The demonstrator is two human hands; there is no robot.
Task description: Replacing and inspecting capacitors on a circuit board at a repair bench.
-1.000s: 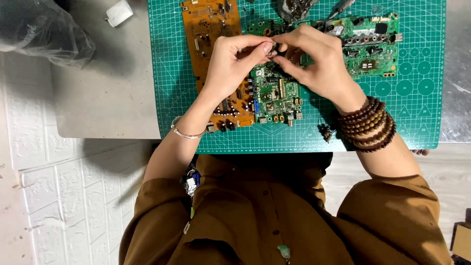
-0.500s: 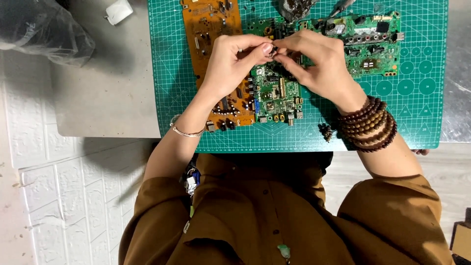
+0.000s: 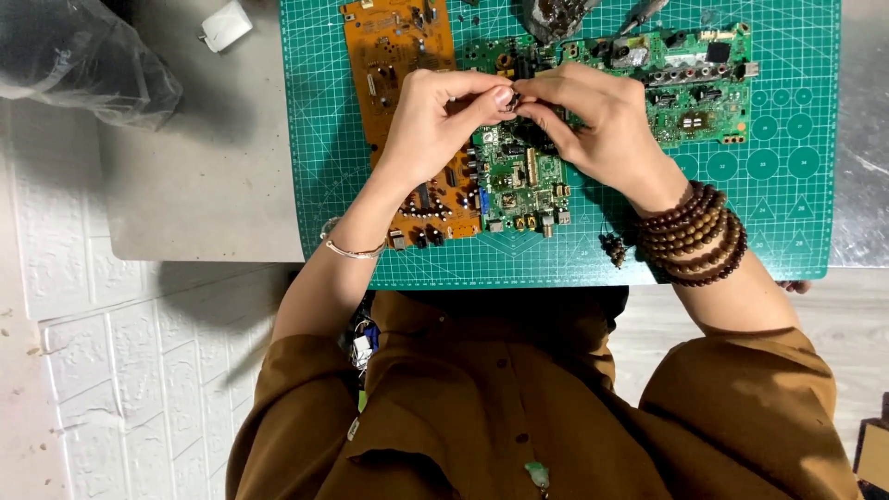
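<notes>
Both hands pinch a small dark metal part (image 3: 512,100) above the small green circuit board (image 3: 519,181): left hand (image 3: 435,125) at nine o'clock, right hand (image 3: 597,125) at three. Fingertips clamped together; steady wrists on the green cutting mat (image 3: 787,213) would help.

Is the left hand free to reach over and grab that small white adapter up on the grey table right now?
Probably not yet: the left hand pinches a small part together with the right hand. The path to the white adapter looks open, over the orange board.
</notes>
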